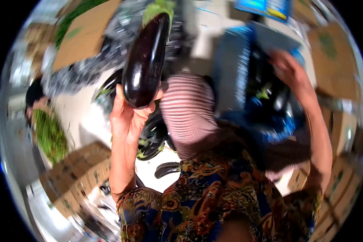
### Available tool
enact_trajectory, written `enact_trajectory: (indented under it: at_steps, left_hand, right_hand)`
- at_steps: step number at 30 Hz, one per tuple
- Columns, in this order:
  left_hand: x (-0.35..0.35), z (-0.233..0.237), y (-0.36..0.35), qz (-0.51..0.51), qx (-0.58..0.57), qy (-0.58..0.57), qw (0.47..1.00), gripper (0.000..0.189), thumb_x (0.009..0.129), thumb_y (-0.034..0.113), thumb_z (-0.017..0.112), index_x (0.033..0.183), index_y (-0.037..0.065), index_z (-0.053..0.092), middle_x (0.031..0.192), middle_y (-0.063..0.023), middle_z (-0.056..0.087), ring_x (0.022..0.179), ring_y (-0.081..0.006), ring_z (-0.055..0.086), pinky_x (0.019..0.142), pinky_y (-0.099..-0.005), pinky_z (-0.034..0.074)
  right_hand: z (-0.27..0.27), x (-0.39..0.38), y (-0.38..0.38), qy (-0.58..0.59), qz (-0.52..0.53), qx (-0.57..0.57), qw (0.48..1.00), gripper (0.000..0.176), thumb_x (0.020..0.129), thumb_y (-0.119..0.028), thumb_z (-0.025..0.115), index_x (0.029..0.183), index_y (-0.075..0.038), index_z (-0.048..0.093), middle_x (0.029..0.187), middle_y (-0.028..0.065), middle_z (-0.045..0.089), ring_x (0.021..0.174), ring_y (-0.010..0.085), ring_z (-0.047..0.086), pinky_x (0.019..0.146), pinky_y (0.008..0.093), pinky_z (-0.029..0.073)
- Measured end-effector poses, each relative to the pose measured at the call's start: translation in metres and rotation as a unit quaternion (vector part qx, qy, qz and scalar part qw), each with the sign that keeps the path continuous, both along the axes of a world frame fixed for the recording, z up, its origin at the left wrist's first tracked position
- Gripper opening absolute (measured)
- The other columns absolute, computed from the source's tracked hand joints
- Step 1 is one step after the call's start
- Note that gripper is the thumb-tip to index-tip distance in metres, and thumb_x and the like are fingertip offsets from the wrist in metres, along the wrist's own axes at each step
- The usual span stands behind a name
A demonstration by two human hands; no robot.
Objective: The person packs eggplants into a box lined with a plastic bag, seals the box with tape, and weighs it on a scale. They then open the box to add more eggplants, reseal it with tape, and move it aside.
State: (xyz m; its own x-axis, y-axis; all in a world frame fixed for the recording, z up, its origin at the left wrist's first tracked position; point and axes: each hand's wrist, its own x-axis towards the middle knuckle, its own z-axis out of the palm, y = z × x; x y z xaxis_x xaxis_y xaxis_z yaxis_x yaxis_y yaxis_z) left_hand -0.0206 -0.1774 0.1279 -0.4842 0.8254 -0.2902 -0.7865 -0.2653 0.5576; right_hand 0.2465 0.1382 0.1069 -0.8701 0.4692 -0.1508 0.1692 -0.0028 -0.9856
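My left hand (131, 115) grips a large, glossy dark eggplant (145, 60) by its rounded lower end, with the green cap pointing up and away. On the right, my right hand (290, 72) reaches over a grey box (233, 68) lined with blue plastic film (278, 131). Several eggplants (280, 99) lie inside it, one with a green cap showing. Motion smears the fingers of this hand, and I cannot tell whether they hold anything. Below my left hand, more eggplants (152, 137) lie on the pale floor, and a smaller eggplant (167, 170) rests close to my shirt.
Dark plastic wrapping (74, 80) and a cardboard sheet (86, 34) lie at the upper left. A person (34, 97) is at the far left near a bundle of long green vegetables (50, 135). Cardboard boxes (74, 175) stand at the lower left, with more boxes (334, 60) along the right.
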Motion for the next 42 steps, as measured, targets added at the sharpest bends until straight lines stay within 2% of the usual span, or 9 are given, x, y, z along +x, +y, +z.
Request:
enact_trajectory:
  at_steps: [1, 6, 8, 11, 16, 23, 30, 34, 42]
  left_hand:
    - [0.017, 0.0, 0.024, -0.036, 0.011, 0.014, 0.999, 0.057, 0.099, 0.039, 0.044, 0.14, 0.001, 0.035, 0.129, -0.0274, 0.05, 0.106, -0.0428, 0.06, 0.064, -0.0344, 0.056]
    - [0.084, 0.005, 0.115, -0.202, -0.09, 0.295, 0.929, 0.046, 0.1, 0.026, 0.047, 0.136, -0.003, 0.039, 0.1, -0.0076, 0.061, 0.087, -0.0137, 0.058, 0.072, -0.0246, 0.048]
    - [0.091, 0.006, 0.142, -0.295, -0.08, 0.469, 0.829, 0.046, 0.1, 0.029, 0.048, 0.129, -0.007, 0.046, 0.093, -0.003, 0.06, 0.083, -0.0089, 0.053, 0.078, -0.0258, 0.044]
    - [0.101, 0.001, 0.177, -0.21, -0.13, 0.491, 0.835, 0.049, 0.098, 0.038, 0.05, 0.126, -0.002, 0.052, 0.099, -0.0058, 0.063, 0.09, -0.0156, 0.057, 0.081, -0.029, 0.046]
    - [0.118, -0.049, 0.233, -0.372, -0.111, 0.633, 0.67, 0.054, 0.091, 0.037, 0.06, 0.129, 0.0, 0.051, 0.121, -0.0204, 0.059, 0.105, -0.0291, 0.061, 0.087, -0.0399, 0.047]
    - [0.105, -0.146, 0.258, -0.27, -0.081, 0.825, 0.489, 0.046, 0.085, 0.019, 0.062, 0.127, 0.004, 0.052, 0.109, -0.0191, 0.061, 0.102, -0.0381, 0.057, 0.088, -0.0447, 0.046]
    - [0.122, -0.142, 0.26, -0.182, -0.017, 0.897, 0.403, 0.049, 0.083, 0.01, 0.059, 0.132, 0.013, 0.05, 0.124, -0.0164, 0.055, 0.116, -0.0335, 0.049, 0.093, -0.0493, 0.04]
    - [0.13, -0.133, 0.28, -0.424, -0.079, 0.833, 0.346, 0.054, 0.087, 0.014, 0.056, 0.139, 0.017, 0.043, 0.134, -0.0111, 0.051, 0.121, -0.035, 0.046, 0.097, -0.0547, 0.036]
    - [0.105, -0.092, 0.273, -0.19, 0.019, 0.834, 0.518, 0.047, 0.081, 0.011, 0.065, 0.126, 0.003, 0.052, 0.12, -0.0168, 0.056, 0.115, -0.0348, 0.049, 0.101, -0.0419, 0.038]
  right_hand:
    - [0.003, -0.009, -0.003, 0.015, 0.015, 0.06, 0.998, 0.061, 0.096, -0.04, 0.051, 0.146, -0.011, 0.033, 0.142, 0.0126, 0.044, 0.13, 0.0252, 0.044, 0.104, 0.0387, 0.037]
    - [0.055, -0.033, -0.01, 0.063, -0.024, -0.15, 0.986, 0.045, 0.09, -0.033, 0.064, 0.123, -0.003, 0.054, 0.112, 0.0047, 0.061, 0.102, 0.0125, 0.057, 0.091, 0.0278, 0.045]
    - [0.028, -0.011, 0.004, 0.047, -0.021, -0.055, 0.997, 0.051, 0.088, -0.037, 0.065, 0.125, -0.004, 0.053, 0.115, 0.01, 0.063, 0.105, 0.0197, 0.06, 0.094, 0.0336, 0.047]
    - [0.004, 0.018, 0.009, -0.066, -0.053, 0.048, 0.995, 0.06, 0.084, -0.036, 0.069, 0.13, -0.004, 0.047, 0.114, 0.0123, 0.063, 0.108, 0.0253, 0.06, 0.096, 0.0353, 0.046]
    - [-0.07, 0.041, 0.002, -0.287, -0.065, 0.273, 0.916, 0.09, 0.074, -0.044, 0.076, 0.133, 0.007, 0.03, 0.098, 0.0277, 0.065, 0.095, 0.0401, 0.064, 0.082, 0.0437, 0.052]
    - [-0.089, 0.015, -0.007, -0.395, 0.039, 0.413, 0.82, 0.074, 0.081, -0.031, 0.069, 0.138, 0.0, 0.031, 0.098, 0.0251, 0.064, 0.097, 0.0421, 0.06, 0.083, 0.0494, 0.046]
    - [-0.104, 0.034, -0.002, -0.286, 0.029, 0.445, 0.848, 0.053, 0.081, -0.022, 0.068, 0.123, 0.001, 0.045, 0.105, 0.021, 0.061, 0.099, 0.0386, 0.058, 0.083, 0.0483, 0.045]
    - [-0.106, 0.05, 0.003, -0.237, 0.041, 0.428, 0.871, 0.046, 0.08, -0.02, 0.067, 0.117, 0.0, 0.05, 0.104, 0.0206, 0.06, 0.1, 0.0383, 0.058, 0.083, 0.0462, 0.047]
    - [-0.061, 0.085, 0.031, -0.184, -0.132, 0.445, 0.866, 0.039, 0.08, -0.017, 0.069, 0.115, -0.003, 0.058, 0.107, 0.019, 0.06, 0.101, 0.0365, 0.058, 0.087, 0.0409, 0.049]
